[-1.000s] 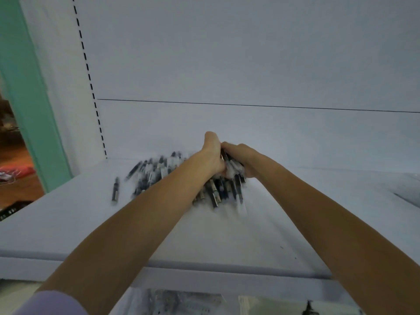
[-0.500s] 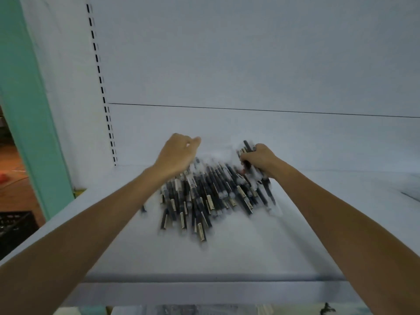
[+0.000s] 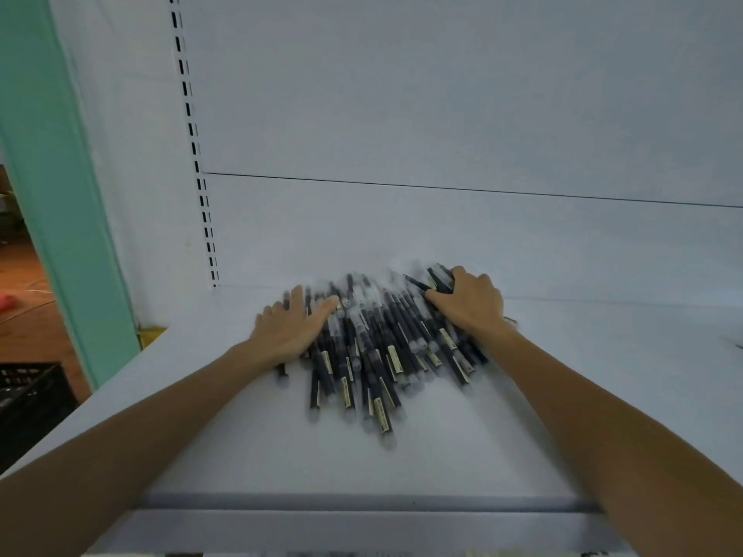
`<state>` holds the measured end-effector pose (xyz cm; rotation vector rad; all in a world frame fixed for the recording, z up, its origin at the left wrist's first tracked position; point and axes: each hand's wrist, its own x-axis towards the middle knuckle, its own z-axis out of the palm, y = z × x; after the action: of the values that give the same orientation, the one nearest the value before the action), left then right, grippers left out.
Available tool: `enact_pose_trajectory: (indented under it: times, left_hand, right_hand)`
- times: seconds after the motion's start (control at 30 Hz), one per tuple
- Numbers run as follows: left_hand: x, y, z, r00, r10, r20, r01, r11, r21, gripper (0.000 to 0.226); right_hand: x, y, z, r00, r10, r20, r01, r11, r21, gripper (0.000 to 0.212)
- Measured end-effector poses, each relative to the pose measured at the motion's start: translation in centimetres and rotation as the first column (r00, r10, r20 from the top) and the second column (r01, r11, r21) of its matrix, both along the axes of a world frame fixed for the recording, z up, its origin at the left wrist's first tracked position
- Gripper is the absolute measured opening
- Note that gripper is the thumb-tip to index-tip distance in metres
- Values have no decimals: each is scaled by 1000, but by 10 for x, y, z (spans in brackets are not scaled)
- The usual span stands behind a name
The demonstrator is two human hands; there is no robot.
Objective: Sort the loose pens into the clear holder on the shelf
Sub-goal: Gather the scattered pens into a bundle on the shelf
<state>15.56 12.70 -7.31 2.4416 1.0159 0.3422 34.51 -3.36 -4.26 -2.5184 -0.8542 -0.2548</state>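
**Item: loose pens, sorting barely started**

Heap of slim dark-barrelled pens with clear caps and pale labels (image 3: 378, 347): lies loose at the back-centre of the flat white shelf board (image 3: 362, 468), barrels fanned roughly toward the front edge. None sits in a holder, and the clear holder is not in view.

Left hand (image 3: 287, 329): palm down on the heap's left side, fingers (image 3: 297, 299) straight and slightly spread, pressing.

Right hand (image 3: 468, 303): on the heap's right rear, fingers bent over several pens. Whether they pinch any cannot be told.

Judged stage: gathering the heap, with all transfer to the holder remaining.

Surround: white back panel (image 3: 442, 114), slotted upright (image 3: 193, 154), green post (image 3: 60, 195) and black crate (image 3: 28, 396) at left.
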Motion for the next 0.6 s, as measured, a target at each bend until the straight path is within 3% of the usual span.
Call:
enact_pose_trajectory:
  times: [0.1,0.2,0.33,0.43,0.6]
  left_hand:
    - [5,3,4,1000,6,-7,-6,1000,3,93]
    - [4,-7,7,997,-71,-15,71,997,-23,109]
    - [1,-17,9,993,-115,-22,115,993,-15,116]
    - [0,-16,12,988,-152,-16,151,988,-38,117]
    - [10,-7,14,987,-162,-4,162,986,-47,95]
  right_hand:
    - [9,-5,2,978,-107,-179,82,986,-144,70]
    - [11,-7,2,957,-148,-251,94,973,-213,74]
    - [-4,2,-1,954,-188,-233,155,976,-155,71]
    - [-16,10,2,960,-116,-256,86,989,-124,67]
    - [-30,18,4,940,-26,-339,10,999,-49,63]
